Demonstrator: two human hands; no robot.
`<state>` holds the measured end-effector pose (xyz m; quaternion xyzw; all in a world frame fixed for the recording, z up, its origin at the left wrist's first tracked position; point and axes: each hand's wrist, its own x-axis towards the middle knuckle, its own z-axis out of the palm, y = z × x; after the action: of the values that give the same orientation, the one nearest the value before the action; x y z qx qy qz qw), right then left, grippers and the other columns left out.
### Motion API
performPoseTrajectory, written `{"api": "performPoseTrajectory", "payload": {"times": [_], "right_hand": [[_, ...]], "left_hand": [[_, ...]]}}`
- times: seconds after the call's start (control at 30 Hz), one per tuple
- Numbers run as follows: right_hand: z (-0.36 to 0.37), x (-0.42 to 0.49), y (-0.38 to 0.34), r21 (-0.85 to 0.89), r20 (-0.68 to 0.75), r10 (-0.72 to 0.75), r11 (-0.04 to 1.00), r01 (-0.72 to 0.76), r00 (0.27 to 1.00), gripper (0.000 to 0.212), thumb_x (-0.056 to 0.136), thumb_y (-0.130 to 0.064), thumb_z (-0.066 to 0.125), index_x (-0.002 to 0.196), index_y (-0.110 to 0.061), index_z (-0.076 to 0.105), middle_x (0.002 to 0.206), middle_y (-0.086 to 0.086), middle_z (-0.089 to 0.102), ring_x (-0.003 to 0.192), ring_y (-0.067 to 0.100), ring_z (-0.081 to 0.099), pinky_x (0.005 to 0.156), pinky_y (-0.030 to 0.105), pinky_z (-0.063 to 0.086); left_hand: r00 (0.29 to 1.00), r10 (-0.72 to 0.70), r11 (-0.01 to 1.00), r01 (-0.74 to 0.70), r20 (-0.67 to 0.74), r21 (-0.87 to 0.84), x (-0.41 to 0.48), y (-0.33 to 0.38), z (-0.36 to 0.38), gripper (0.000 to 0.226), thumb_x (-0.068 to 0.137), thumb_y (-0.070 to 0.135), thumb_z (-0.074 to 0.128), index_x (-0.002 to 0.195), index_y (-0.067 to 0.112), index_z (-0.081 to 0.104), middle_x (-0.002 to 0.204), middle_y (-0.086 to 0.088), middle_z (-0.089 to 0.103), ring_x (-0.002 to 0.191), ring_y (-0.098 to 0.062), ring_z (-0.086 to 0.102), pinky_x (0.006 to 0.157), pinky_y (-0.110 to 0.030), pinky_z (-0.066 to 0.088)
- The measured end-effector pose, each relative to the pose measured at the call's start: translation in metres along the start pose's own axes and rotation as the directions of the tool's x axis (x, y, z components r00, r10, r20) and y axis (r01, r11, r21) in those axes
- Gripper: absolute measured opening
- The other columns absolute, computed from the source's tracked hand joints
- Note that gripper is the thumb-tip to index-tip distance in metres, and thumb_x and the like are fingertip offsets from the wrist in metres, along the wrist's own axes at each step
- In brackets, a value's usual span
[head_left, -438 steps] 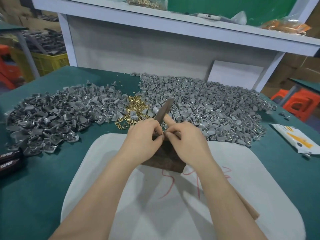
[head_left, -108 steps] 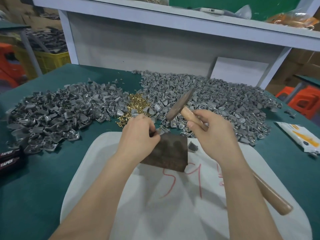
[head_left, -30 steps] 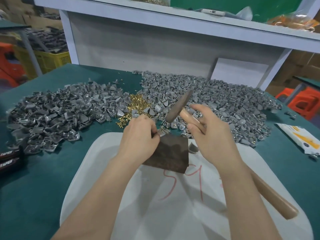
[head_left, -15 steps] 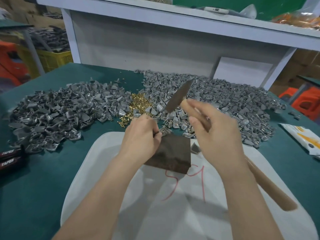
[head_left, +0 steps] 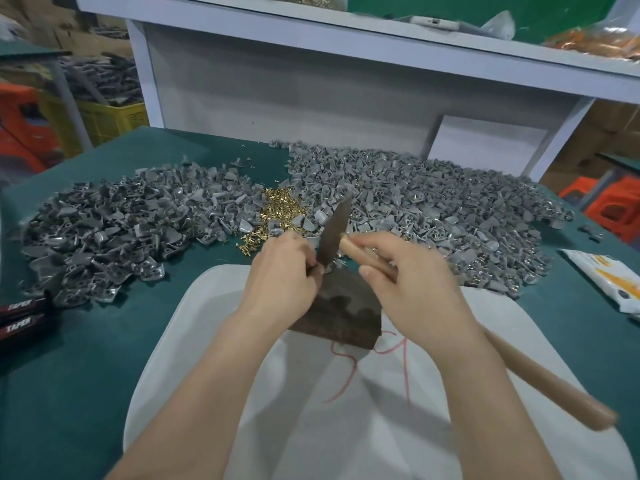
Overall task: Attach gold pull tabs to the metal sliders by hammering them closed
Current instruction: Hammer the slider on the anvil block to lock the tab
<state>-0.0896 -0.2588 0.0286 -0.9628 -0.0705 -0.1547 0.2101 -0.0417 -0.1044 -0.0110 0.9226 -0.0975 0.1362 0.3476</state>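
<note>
My left hand (head_left: 282,271) pinches a small slider at the far edge of a dark metal block (head_left: 346,313); the piece itself is mostly hidden by my fingers. My right hand (head_left: 412,289) grips the wooden handle of a hammer (head_left: 540,386) close to its head. The dark hammer head (head_left: 334,233) is down beside my left fingertips, over the block's far edge. A small heap of gold pull tabs (head_left: 280,213) lies just beyond my hands. Grey metal sliders lie in two big heaps, one on the left (head_left: 121,223) and one on the right (head_left: 433,206).
The block sits on a white cloth (head_left: 346,410) with red marks, spread over a green table (head_left: 69,375). Two dark "TAPER" items (head_left: 20,313) lie at the left edge. A white and orange packet (head_left: 609,282) lies at the right. A white shelf unit (head_left: 346,81) stands behind.
The hammer head has swung down from its raised position to the block beside my left fingers. My right hand moved down and left with it. My left hand stays at the block.
</note>
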Motion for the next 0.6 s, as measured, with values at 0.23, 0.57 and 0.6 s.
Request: {"api": "performPoseTrajectory", "payload": {"times": [0.23, 0.57, 0.6], "right_hand": [[-0.0002, 0.0038, 0.0005, 0.23, -0.399, 0.019, 0.97, 0.08, 0.917, 0.039, 0.091, -0.021, 0.059, 0.126, -0.039, 0.057, 0.111, -0.029, 0.06, 0.098, -0.008, 0.057, 0.089, 0.008, 0.039], [0.0016, 0.0038, 0.004, 0.247, -0.341, 0.041, 0.968, 0.047, 0.939, 0.039, 0.091, -0.02, 0.059, 0.125, -0.04, 0.057, 0.113, -0.018, 0.067, 0.098, 0.005, 0.064, 0.09, 0.028, 0.049], [0.0004, 0.0049, 0.0043, 0.275, -0.328, 0.03, 0.959, 0.066, 0.944, 0.039, 0.091, -0.019, 0.058, 0.126, -0.038, 0.057, 0.116, -0.018, 0.065, 0.101, 0.004, 0.063, 0.094, 0.029, 0.049]], "left_hand": [[0.999, -0.026, 1.0, 0.025, -0.03, -0.013, -0.0019, 0.0029, -0.001, 0.012, 0.084, 0.013, 0.065, 0.074, 0.008, 0.064, 0.096, -0.008, 0.062, 0.095, -0.029, 0.058, 0.084, -0.041, 0.048], [1.0, -0.011, 1.0, 0.01, -0.008, -0.016, -0.0027, 0.0039, -0.0026, 0.014, 0.084, 0.011, 0.064, 0.072, 0.005, 0.063, 0.093, -0.011, 0.061, 0.092, -0.032, 0.057, 0.082, -0.042, 0.048], [1.0, -0.016, 1.0, 0.016, -0.011, -0.019, -0.0023, 0.0038, -0.0024, 0.014, 0.084, 0.011, 0.064, 0.071, 0.007, 0.061, 0.093, -0.01, 0.061, 0.091, -0.031, 0.057, 0.082, -0.042, 0.048]]}}
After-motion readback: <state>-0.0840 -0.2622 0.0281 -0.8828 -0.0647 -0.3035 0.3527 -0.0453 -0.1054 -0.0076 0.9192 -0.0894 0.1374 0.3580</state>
